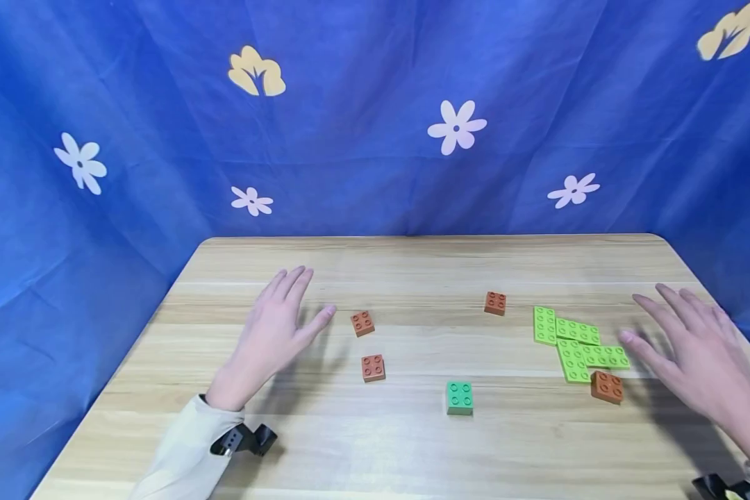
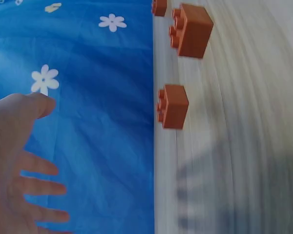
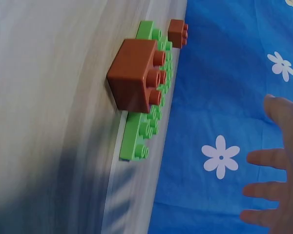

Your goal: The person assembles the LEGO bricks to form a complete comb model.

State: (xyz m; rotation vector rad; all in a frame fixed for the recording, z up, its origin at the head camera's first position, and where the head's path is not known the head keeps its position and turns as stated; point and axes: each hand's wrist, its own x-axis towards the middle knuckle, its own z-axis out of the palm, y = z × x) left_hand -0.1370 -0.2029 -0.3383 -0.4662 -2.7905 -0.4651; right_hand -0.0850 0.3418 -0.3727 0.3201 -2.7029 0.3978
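A brown brick (image 1: 362,323) lies at three o'clock from the left hand (image 1: 271,337), a second brown brick (image 1: 373,369) near four. Lime plates (image 1: 573,361) lie at nine o'clock from the right hand (image 1: 696,354), a third brown brick (image 1: 607,387) at eight. Any stud lettering is too small to read. Both hands are spread, fingers extended, apart from the pieces.

A pale, wood-grained worktop (image 1: 406,448) is stretching out before a blue cloth (image 1: 362,160), which is hanging behind it and at both sides. White flowers (image 1: 467,126) and pale yellow, leafy shapes (image 1: 248,66) are dotting the cloth.
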